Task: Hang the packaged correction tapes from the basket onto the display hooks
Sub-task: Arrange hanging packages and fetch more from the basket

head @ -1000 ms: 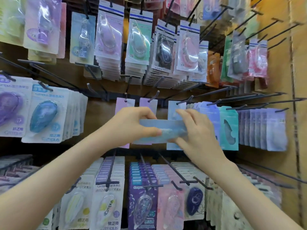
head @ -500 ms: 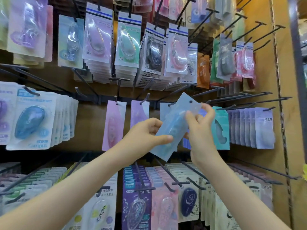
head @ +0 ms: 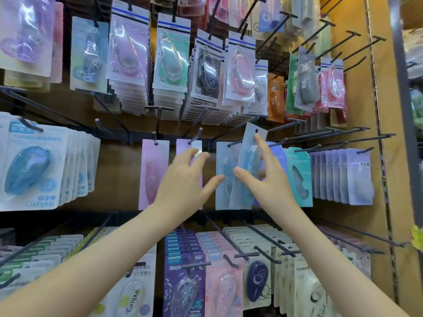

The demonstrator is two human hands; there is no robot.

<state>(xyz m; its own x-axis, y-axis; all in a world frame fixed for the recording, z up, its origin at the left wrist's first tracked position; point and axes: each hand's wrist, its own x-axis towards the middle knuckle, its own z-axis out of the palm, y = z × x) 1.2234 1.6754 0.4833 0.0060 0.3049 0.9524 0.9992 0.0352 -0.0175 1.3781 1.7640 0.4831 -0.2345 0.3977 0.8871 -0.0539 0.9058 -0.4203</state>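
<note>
A pale blue packaged correction tape (head: 246, 170) stands nearly upright in front of the middle row of hooks, its hang hole near the top. My right hand (head: 265, 179) holds it, thumb on the front and the index finger stretched up toward the hole. A dark display hook (head: 235, 142) with a matching blue pack (head: 223, 177) hanging on it lies just left of the held pack. My left hand (head: 185, 179) hovers to the left with spread fingers, touching nothing. The basket is out of view.
Rows of hooks carry packs: pink (head: 152, 175) and lilac ones to the left, teal (head: 298, 177) and lavender ones (head: 343, 175) to the right, large blue packs (head: 32, 165) far left. Bare hook ends (head: 364, 149) jut out at right. A wooden side panel (head: 380, 133) bounds the display.
The blue pack has turned from lying crosswise to nearly upright and risen toward the hook. My left hand has let go of it and opened; my right hand alone holds it.
</note>
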